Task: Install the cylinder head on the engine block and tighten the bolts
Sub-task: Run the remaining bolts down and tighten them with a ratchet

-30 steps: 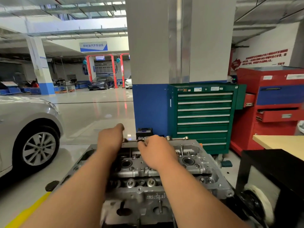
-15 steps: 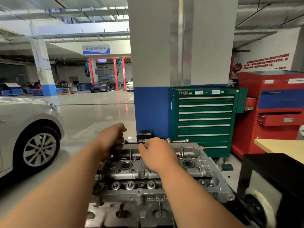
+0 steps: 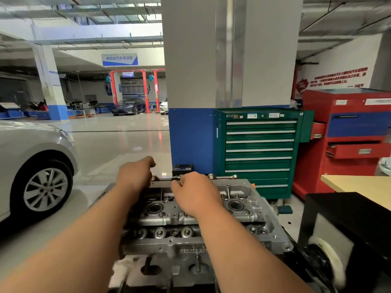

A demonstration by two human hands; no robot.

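Note:
The grey aluminium cylinder head [image 3: 243,216] lies in front of me, its valve bores facing up, on top of the engine block [image 3: 169,269], whose near face shows at the bottom. My left hand [image 3: 135,176] curls its fingers over the head's far left edge. At the middle of the same far rim, my right hand [image 3: 194,193] pinches a lug with curled fingers. Both forearms stretch across the head and hide part of its top.
A black stand with a white wheel [image 3: 325,263] is close on the right, beside a wooden tabletop [image 3: 359,185]. Behind the engine are a blue-and-white pillar [image 3: 190,134], a green tool cabinet [image 3: 260,153] and a red one [image 3: 349,144]. A silver car [image 3: 36,166] is parked on the left.
My left hand has drawn back from its outstretched reach and closed on the head's far edge. The head has swung from a skewed position to sit squarer over the block.

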